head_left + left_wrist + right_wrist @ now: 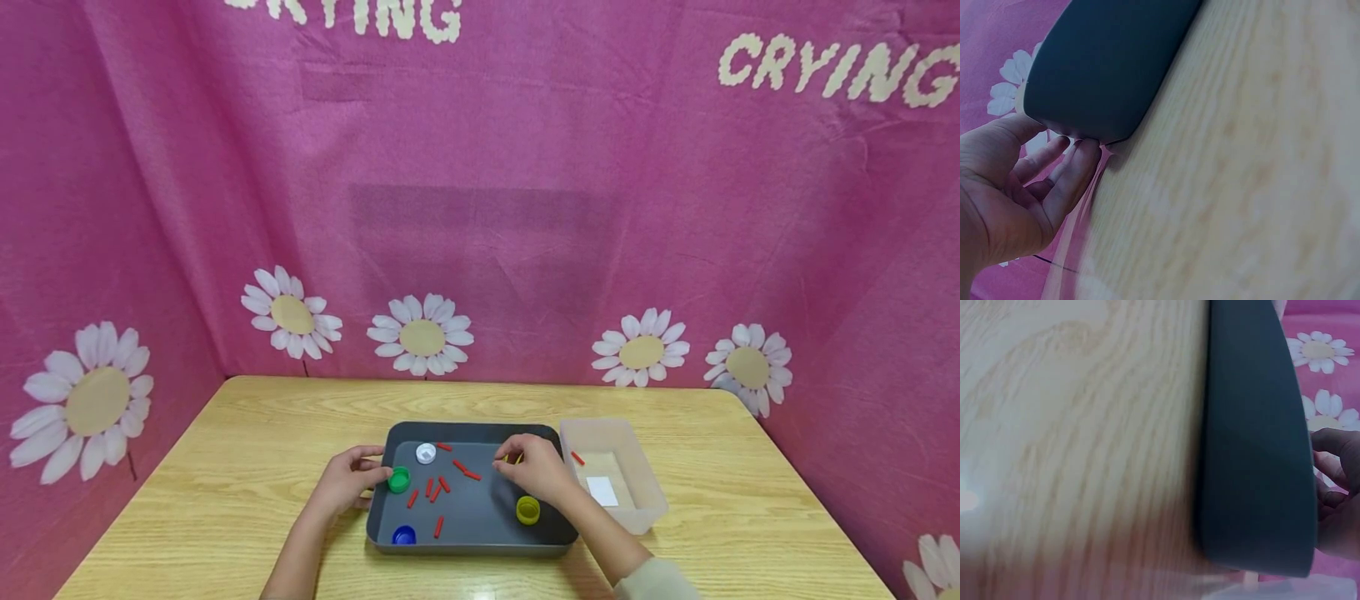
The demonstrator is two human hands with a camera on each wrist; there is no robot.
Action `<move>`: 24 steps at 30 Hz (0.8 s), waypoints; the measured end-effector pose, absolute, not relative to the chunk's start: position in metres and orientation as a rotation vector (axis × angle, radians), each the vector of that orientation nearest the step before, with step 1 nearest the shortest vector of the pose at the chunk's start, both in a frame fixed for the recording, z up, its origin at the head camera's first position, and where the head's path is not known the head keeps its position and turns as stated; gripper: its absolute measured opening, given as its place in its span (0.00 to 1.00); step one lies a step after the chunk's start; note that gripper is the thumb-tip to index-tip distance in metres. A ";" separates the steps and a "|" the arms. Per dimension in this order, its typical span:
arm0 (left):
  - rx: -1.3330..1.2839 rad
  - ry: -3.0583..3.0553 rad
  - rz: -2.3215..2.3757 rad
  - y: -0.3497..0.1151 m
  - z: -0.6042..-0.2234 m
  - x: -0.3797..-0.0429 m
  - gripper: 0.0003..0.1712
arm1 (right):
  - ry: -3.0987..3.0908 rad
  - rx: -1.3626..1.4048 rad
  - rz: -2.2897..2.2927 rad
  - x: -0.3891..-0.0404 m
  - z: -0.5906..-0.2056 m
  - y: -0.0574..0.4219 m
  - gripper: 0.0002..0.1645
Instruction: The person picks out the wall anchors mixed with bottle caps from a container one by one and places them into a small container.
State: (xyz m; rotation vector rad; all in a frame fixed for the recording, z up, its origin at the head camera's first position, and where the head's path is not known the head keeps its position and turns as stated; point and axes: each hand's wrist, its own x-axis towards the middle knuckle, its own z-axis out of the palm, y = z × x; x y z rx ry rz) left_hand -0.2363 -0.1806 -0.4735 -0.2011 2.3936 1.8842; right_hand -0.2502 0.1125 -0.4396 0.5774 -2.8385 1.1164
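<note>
A dark grey tray [480, 548] lies on the wooden table. My left hand [351, 479] grips its left wall, thumb over the rim by a green cap [399, 479] and fingers against the outside; in the left wrist view this hand [1029, 181] holds the tray's end [1104, 69]. My right hand [536, 467] hovers over the tray's right part, fingers bent and thumb near the index fingertip. Something yellow [513, 458] shows between those fingers; I cannot tell whether they pinch anything. Several short red sticks [444, 484] are scattered in the tray's middle and left.
Also in the tray are a white cap [426, 453], a blue cap [404, 535] and a yellow cap [528, 510]. A translucent bin [651, 504] stands against the tray's right side, with a red stick [577, 458] and a white square [602, 492] showing there. Pink curtains surround the table.
</note>
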 end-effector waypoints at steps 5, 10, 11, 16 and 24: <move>-0.210 2.394 1.882 -0.181 -0.472 -0.236 0.26 | -2.863 0.634 1.095 -0.251 -0.444 0.105 0.02; -0.209 2.384 1.892 -0.181 -0.472 -0.237 0.26 | -2.866 0.669 1.093 -0.253 -0.451 0.099 0.02; -0.207 2.380 1.895 -0.181 -0.472 -0.237 0.26 | -2.873 0.667 1.091 -0.253 -0.452 0.098 0.02; -0.204 2.375 1.901 -0.180 -0.473 -0.236 0.26 | -2.913 0.640 1.057 -0.254 -0.458 0.094 0.02; -0.213 2.363 1.916 -0.180 -0.472 -0.235 0.26 | -2.915 0.632 1.025 -0.255 -0.461 0.089 0.05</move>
